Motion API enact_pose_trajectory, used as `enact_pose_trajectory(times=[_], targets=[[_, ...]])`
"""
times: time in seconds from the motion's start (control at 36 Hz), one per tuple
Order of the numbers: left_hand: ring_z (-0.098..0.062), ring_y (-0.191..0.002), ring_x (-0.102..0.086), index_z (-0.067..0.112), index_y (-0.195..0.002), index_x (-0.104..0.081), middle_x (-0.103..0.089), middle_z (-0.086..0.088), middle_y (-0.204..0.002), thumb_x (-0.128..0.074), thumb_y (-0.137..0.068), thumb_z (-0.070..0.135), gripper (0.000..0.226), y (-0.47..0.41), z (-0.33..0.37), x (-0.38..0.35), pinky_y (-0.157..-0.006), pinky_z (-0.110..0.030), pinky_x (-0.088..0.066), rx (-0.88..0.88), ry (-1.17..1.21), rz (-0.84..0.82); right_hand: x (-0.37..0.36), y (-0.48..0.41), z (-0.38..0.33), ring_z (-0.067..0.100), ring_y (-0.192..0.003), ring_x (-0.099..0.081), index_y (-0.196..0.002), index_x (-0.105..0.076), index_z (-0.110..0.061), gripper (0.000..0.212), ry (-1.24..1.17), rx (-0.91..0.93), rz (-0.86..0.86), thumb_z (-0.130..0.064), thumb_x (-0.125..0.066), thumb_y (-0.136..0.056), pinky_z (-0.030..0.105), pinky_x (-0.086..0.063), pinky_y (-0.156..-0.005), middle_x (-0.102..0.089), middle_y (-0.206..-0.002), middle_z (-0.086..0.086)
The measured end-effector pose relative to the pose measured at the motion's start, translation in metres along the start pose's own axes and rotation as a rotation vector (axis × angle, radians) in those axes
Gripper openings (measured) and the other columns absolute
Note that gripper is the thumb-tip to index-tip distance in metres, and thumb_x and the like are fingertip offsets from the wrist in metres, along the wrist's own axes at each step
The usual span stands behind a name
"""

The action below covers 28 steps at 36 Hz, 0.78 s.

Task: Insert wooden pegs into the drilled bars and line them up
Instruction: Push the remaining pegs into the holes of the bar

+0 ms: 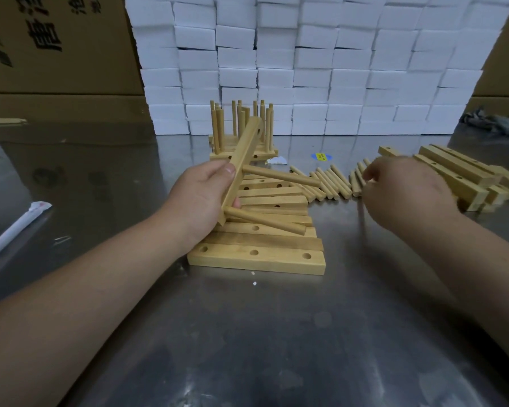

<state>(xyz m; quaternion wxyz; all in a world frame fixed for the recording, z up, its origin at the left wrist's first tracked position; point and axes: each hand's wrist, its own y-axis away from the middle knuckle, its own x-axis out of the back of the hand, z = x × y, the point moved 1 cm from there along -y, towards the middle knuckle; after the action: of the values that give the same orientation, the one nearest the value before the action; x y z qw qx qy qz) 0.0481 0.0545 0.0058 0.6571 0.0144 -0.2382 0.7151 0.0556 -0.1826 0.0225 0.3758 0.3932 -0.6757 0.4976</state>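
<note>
My left hand [202,195] grips a drilled wooden bar [244,160] tilted up on end, with two pegs [279,175] sticking out of it to the right and its top hole empty. Below it lies a row of several flat drilled bars [256,258] with empty holes. My right hand [406,189] reaches over a loose row of pegs [332,183] on the table, fingers curled at them; it is blurred, so any hold on a peg is unclear. Finished bars with upright pegs [241,133] stand behind.
A pile of more drilled bars [459,174] lies at the right. A wall of white foam blocks [306,63] stands behind, with cardboard boxes [56,45] on the left. A white wrapped stick [15,227] lies at the left on the steel table [276,333].
</note>
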Motion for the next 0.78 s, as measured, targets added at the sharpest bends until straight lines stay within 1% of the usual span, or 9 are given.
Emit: enact_pose_trajectory(times=[0.08, 0.19, 0.25, 0.33, 0.42, 0.5, 0.56, 0.67, 0.78], targets=[[-0.002, -0.049, -0.050, 0.028, -0.077, -0.059, -0.058, 0.005, -0.057, -0.035, -0.099, 0.030, 0.033, 0.000, 0.000, 0.000, -0.046, -0.014, -0.042, -0.007, -0.002, -0.002, 0.011, 0.004, -0.001, 0.021, -0.076, -0.043, -0.121, -0.056, -0.016, 0.033, -0.013, 0.049, 0.061, -0.014, -0.043, -0.090, 0.031, -0.035, -0.065, -0.057, -0.112, 0.013], [-0.010, -0.059, -0.052, 0.029, -0.086, -0.060, -0.059, 0.003, -0.061, -0.034, -0.100, 0.031, 0.029, 0.000, 0.001, 0.000, -0.055, -0.022, -0.044, 0.004, -0.001, -0.007, 0.021, 0.014, -0.003, 0.021, -0.068, -0.045, -0.114, -0.060, -0.017, 0.033, -0.122, 0.091, 0.097, -0.013, -0.040, -0.088, 0.029, -0.034, -0.063, -0.062, -0.102, 0.009], [-0.012, -0.062, -0.053, 0.025, -0.095, -0.061, -0.059, 0.003, -0.062, -0.034, -0.100, 0.032, 0.028, 0.000, 0.001, 0.000, -0.059, -0.025, -0.044, 0.006, 0.000, -0.002, 0.023, 0.017, -0.005, 0.023, -0.072, -0.048, -0.110, -0.062, -0.017, 0.033, -0.170, 0.116, 0.127, -0.011, -0.040, -0.087, 0.029, -0.034, -0.063, -0.063, -0.098, 0.008], [-0.011, -0.061, -0.052, 0.025, -0.095, -0.060, -0.058, 0.003, -0.061, -0.034, -0.100, 0.031, 0.028, 0.001, 0.002, -0.001, -0.061, -0.026, -0.044, 0.004, -0.004, -0.001, 0.021, 0.018, -0.007, 0.021, -0.080, -0.049, -0.107, -0.065, -0.017, 0.032, -0.189, 0.139, 0.142, -0.009, -0.040, -0.088, 0.028, -0.031, -0.065, -0.061, -0.102, 0.008], [-0.007, -0.057, -0.052, 0.026, -0.089, -0.060, -0.058, 0.004, -0.059, -0.034, -0.100, 0.031, 0.028, 0.001, 0.001, 0.000, -0.058, -0.022, -0.044, 0.006, -0.002, -0.004, 0.013, 0.014, -0.006, 0.020, -0.079, -0.047, -0.107, -0.065, -0.019, 0.033, -0.179, 0.145, 0.080, -0.009, -0.039, -0.088, 0.028, -0.032, -0.064, -0.061, -0.106, 0.007], [-0.001, -0.051, -0.051, 0.027, -0.086, -0.060, -0.059, 0.005, -0.059, -0.034, -0.100, 0.031, 0.029, 0.001, 0.002, 0.000, -0.049, -0.013, -0.042, 0.003, -0.015, -0.005, 0.004, 0.010, -0.004, 0.018, -0.077, -0.047, -0.107, -0.064, -0.022, 0.034, -0.106, 0.126, -0.013, -0.009, -0.039, -0.089, 0.028, -0.032, -0.056, -0.058, -0.095, 0.002], [0.001, -0.048, -0.051, 0.026, -0.084, -0.059, -0.059, 0.003, -0.060, -0.035, -0.100, 0.030, 0.029, 0.001, 0.003, 0.000, -0.047, -0.012, -0.041, 0.000, -0.011, -0.003, -0.001, 0.008, -0.003, 0.018, -0.081, -0.047, -0.109, -0.062, -0.024, 0.032, -0.049, 0.123, -0.083, -0.012, -0.040, -0.089, 0.027, -0.035, -0.057, -0.057, -0.097, -0.001], [0.001, -0.047, -0.050, 0.027, -0.078, -0.058, -0.058, 0.004, -0.059, -0.034, -0.100, 0.030, 0.032, 0.002, 0.004, 0.001, -0.047, -0.013, -0.041, -0.003, -0.027, -0.009, -0.008, 0.009, -0.002, 0.015, -0.088, -0.048, -0.116, -0.060, -0.030, 0.030, -0.010, 0.168, -0.229, -0.028, -0.048, -0.089, 0.028, -0.038, -0.072, -0.060, -0.109, -0.004], [0.000, -0.049, -0.050, 0.028, -0.075, -0.058, -0.059, 0.006, -0.058, -0.034, -0.100, 0.030, 0.034, 0.003, 0.005, 0.001, -0.054, -0.022, -0.045, -0.010, -0.046, -0.034, -0.013, 0.012, -0.004, 0.013, -0.083, -0.047, -0.111, -0.063, -0.031, 0.025, 0.075, 0.256, -0.312, -0.034, -0.051, -0.090, 0.025, -0.036, -0.066, -0.055, -0.096, -0.006]])
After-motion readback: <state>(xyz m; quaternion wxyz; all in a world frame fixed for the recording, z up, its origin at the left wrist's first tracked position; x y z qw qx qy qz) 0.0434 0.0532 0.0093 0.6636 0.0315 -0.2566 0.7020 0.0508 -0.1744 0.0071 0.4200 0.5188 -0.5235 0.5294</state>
